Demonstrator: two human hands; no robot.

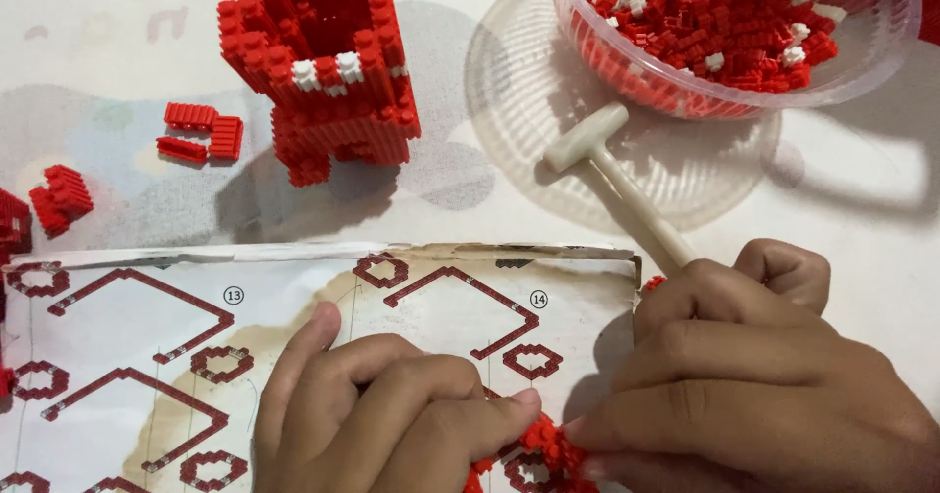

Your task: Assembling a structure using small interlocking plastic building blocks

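Observation:
My left hand (392, 410) and my right hand (754, 375) meet at the bottom centre, both pinching a small red brick assembly (548, 446) between thumb and fingertips. They rest on a stained instruction sheet (147, 327) printed with red step diagrams. A white plastic mallet (612, 175) lies with its handle running under my right hand; whether that hand also grips it is hidden. The tall red and white block model (323, 62) stands at the upper left.
A clear bowl (881, 57) full of loose red and white bricks sits at the top right beside a clear round lid (519, 92). Small red sub-assemblies (201, 133) and red chunks (61, 197) lie at the left on the white tablecloth.

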